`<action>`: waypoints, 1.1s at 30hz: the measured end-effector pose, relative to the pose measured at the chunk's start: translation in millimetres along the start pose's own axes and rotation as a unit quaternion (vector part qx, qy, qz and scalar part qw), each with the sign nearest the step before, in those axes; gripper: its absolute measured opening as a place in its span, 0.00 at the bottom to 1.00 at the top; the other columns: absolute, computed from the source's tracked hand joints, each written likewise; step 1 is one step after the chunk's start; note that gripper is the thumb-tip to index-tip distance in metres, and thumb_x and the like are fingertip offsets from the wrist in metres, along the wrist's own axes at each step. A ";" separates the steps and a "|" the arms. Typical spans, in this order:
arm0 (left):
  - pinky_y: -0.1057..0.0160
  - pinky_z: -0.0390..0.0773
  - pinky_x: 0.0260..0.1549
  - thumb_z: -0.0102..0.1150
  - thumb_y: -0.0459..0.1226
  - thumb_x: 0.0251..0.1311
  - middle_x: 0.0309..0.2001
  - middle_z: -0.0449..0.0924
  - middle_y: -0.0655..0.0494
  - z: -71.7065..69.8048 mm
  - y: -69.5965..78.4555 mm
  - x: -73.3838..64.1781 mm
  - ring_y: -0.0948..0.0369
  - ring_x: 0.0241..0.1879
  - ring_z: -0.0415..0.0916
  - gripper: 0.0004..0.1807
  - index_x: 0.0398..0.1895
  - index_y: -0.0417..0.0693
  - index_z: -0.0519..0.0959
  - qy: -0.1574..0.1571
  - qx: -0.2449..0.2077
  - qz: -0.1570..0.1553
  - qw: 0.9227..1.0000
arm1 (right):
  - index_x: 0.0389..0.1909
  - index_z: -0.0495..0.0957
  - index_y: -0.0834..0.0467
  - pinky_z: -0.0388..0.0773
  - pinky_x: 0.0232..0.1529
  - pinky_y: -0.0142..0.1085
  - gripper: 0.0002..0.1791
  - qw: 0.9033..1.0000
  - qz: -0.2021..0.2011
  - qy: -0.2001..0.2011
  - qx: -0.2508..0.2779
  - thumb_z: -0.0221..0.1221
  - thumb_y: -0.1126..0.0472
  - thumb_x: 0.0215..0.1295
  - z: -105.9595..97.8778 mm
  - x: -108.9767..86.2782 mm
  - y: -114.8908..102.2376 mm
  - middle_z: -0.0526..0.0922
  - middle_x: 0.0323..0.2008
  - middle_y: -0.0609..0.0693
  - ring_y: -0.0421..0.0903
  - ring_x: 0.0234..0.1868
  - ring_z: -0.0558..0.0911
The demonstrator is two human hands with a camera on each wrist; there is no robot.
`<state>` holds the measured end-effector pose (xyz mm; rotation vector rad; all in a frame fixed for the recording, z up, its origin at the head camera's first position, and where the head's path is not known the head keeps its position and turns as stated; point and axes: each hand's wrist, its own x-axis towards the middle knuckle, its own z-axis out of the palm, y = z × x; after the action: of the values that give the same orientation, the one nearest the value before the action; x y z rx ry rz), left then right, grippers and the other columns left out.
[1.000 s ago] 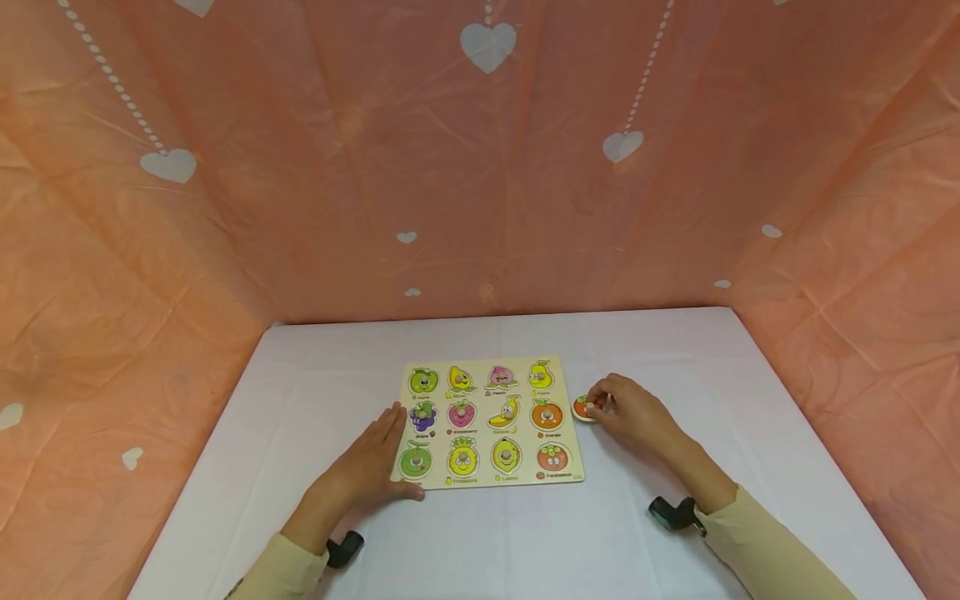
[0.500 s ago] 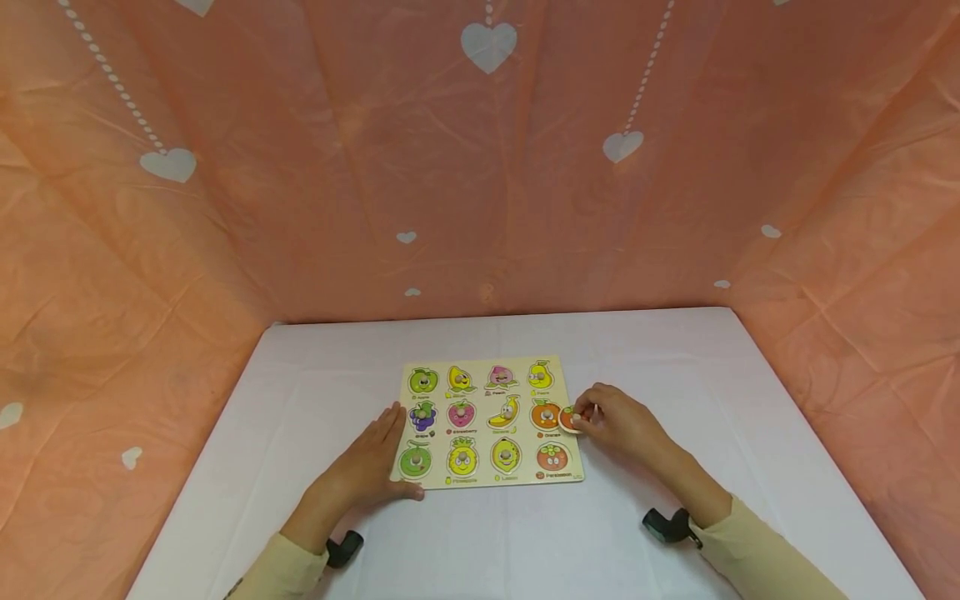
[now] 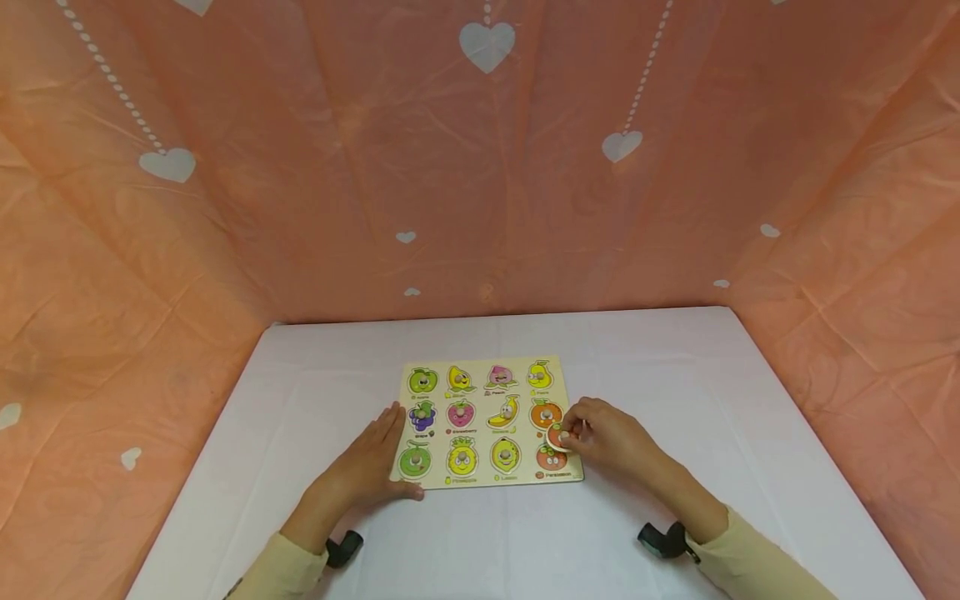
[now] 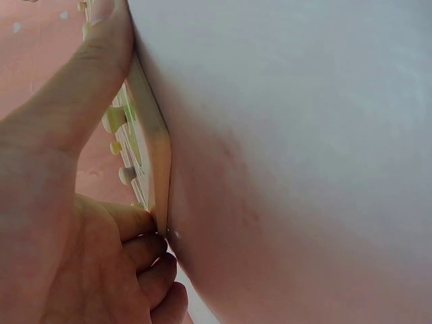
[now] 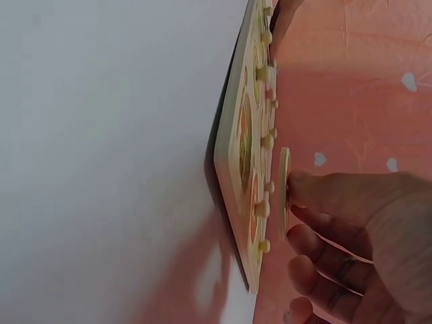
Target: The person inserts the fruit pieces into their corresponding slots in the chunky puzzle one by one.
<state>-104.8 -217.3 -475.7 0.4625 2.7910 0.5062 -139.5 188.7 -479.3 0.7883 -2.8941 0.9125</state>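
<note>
A wooden fruit puzzle board (image 3: pixel 486 437) lies flat on the white table. My left hand (image 3: pixel 369 458) rests against its left edge, fingers fairly straight, thumb spread along the front corner. In the left wrist view, the left thumb (image 4: pixel 81 81) touches the board's edge. My right hand (image 3: pixel 611 437) pinches a round red persimmon puzzle piece (image 3: pixel 556 437) above the board's right side, between the orange piece (image 3: pixel 545 413) and the persimmon recess (image 3: pixel 551 458). In the right wrist view, the persimmon piece (image 5: pixel 285 192) hangs apart from the board, its knob hidden by the fingers.
Other knobbed fruit pieces, such as the banana (image 3: pixel 505 412) and lemon (image 3: pixel 506 456), sit in the board. A white cloth covers the table (image 3: pixel 480 542). Orange curtains (image 3: pixel 487 183) with white hearts stand behind and at both sides.
My right hand has lifted the persimmon piece from the table right of the board and carried it left and nearer, over the board. The left hand and board have stayed put.
</note>
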 end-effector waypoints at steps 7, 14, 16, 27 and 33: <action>0.40 0.52 0.82 0.85 0.58 0.48 0.85 0.45 0.29 0.2 -0.1 -0.1 0.37 0.84 0.45 0.75 0.83 0.25 0.48 -0.001 -0.002 0.001 1.000 | 0.35 0.82 0.47 0.74 0.34 0.30 0.09 1.000 -0.018 -0.012 -0.002 0.75 0.59 0.65 3.7 -3.1 -3.4 0.76 0.32 0.35 0.35 0.35 0.75; 0.40 0.53 0.82 0.85 0.58 0.47 0.84 0.46 0.29 -0.3 0.2 -0.2 0.37 0.84 0.46 0.75 0.83 0.25 0.48 -0.001 0.001 0.000 1.000 | 0.34 0.81 0.47 0.73 0.32 0.29 0.11 0.999 -0.030 -0.027 0.011 0.76 0.59 0.64 8.7 -5.0 -6.7 0.76 0.31 0.37 0.35 0.34 0.74; 0.40 0.53 0.82 0.85 0.58 0.48 0.84 0.46 0.29 -0.1 0.0 0.0 0.37 0.84 0.46 0.75 0.83 0.25 0.48 0.000 0.001 0.000 1.000 | 0.34 0.81 0.46 0.73 0.33 0.29 0.10 0.999 -0.029 -0.034 0.012 0.75 0.59 0.65 10.2 -5.5 -7.3 0.76 0.31 0.37 0.34 0.34 0.74; 0.40 0.52 0.82 0.84 0.58 0.49 0.84 0.44 0.28 -0.8 0.9 0.8 0.36 0.84 0.45 0.74 0.83 0.24 0.48 -0.004 0.002 0.000 1.000 | 0.33 0.82 0.47 0.75 0.33 0.30 0.10 0.998 -0.036 -0.042 0.008 0.75 0.60 0.64 16.4 -5.4 -8.8 0.77 0.30 0.36 0.35 0.34 0.76; 0.40 0.52 0.82 0.84 0.58 0.49 0.84 0.44 0.27 -1.3 1.5 0.5 0.36 0.84 0.45 0.74 0.83 0.24 0.48 -0.006 0.001 0.001 1.000 | 0.33 0.81 0.47 0.75 0.33 0.30 0.10 0.998 -0.033 -0.044 0.006 0.75 0.60 0.65 18.3 -5.0 -8.3 0.77 0.31 0.36 0.34 0.34 0.76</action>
<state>-105.3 -216.2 -474.0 0.4674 2.7793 0.5002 -128.8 175.3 -490.8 0.9424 -2.9192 0.9128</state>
